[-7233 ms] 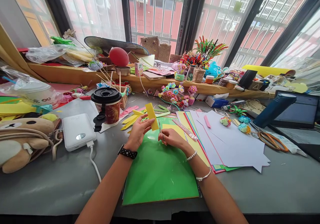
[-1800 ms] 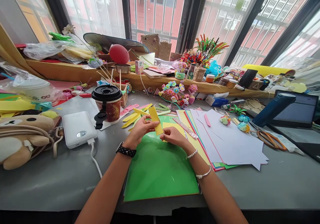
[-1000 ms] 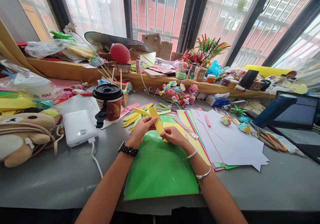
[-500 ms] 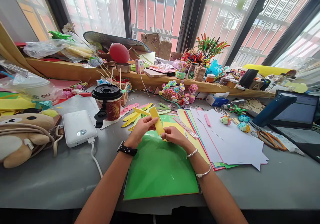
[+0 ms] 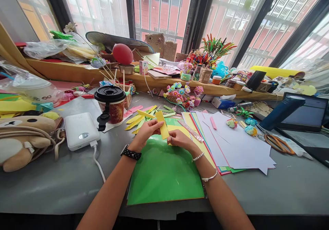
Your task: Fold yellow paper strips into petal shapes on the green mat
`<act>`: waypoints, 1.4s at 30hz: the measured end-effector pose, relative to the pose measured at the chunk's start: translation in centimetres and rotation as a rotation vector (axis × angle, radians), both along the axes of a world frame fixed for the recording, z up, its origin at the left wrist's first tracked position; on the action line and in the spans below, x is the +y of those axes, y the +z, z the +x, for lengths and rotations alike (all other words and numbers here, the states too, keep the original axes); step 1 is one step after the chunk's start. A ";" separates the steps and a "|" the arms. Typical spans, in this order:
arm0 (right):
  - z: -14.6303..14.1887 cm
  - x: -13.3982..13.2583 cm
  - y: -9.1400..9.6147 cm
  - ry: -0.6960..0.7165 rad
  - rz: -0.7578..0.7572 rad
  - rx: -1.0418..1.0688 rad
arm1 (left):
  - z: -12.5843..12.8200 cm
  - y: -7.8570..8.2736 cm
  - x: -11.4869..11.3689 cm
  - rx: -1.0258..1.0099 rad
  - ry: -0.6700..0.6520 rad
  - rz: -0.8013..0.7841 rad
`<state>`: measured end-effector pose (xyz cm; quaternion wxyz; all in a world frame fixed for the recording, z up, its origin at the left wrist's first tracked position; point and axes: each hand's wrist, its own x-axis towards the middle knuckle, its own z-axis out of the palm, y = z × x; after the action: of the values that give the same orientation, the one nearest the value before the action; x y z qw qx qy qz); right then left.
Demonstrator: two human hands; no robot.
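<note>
A yellow paper strip [image 5: 161, 120] is pinched near its middle by my left hand [image 5: 148, 131], with the thumb and fingers closed on it. Tilted slightly, the strip stands above a green sheet [image 5: 167, 175] lying before me. My right hand [image 5: 181, 140] is closed in a pinch at the lower right end of the same strip; its fingertips meet the paper edge. A thin dark curve shows by those fingers, too small to make out. Behind my left hand lie several cut yellow strips [image 5: 134, 120] and green strips [image 5: 168, 114].
To the left stand a lidded coffee cup [image 5: 113, 108] and a white power bank [image 5: 81, 132] with a cable. White paper sheets [image 5: 241, 148], a pink patterned ruler [image 5: 190, 130] and orange-handled scissors [image 5: 279, 144] lie to the right. Crocheted-looking flowers [image 5: 177, 94] sit behind.
The yellow strip has turned slightly more upright between my hands. My right hand has shifted a touch to the right; everything else looks the same.
</note>
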<state>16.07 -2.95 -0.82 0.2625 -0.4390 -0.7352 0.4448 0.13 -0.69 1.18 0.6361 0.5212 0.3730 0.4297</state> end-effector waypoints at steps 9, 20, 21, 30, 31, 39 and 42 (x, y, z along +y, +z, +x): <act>-0.6 -0.3 0.2 -0.078 0.031 0.038 | -0.1 0.1 0.0 -0.026 0.002 -0.010; -0.7 0.0 -0.6 -0.086 0.026 0.101 | 0.0 -0.1 0.1 -0.045 0.032 -0.056; -0.8 0.0 -0.6 -0.094 0.028 0.107 | 0.1 -0.1 0.1 -0.051 0.032 -0.058; -0.9 0.2 -0.9 -0.107 0.015 0.181 | 0.1 -0.2 -0.1 -0.094 0.016 -0.069; -0.9 0.3 -1.0 -0.107 0.012 0.186 | 0.1 -0.1 -0.1 -0.095 0.014 -0.068; -1.0 0.5 -1.3 -0.118 -0.002 0.208 | 0.1 -0.1 -0.1 -0.084 0.026 -0.056; -0.9 0.6 -1.5 -0.115 0.011 0.191 | 0.1 -0.1 -0.1 -0.084 0.028 -0.047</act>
<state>15.16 -2.34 -2.30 0.3589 -0.4347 -0.6827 0.4649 0.23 -0.77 1.07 0.6572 0.4824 0.3629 0.4513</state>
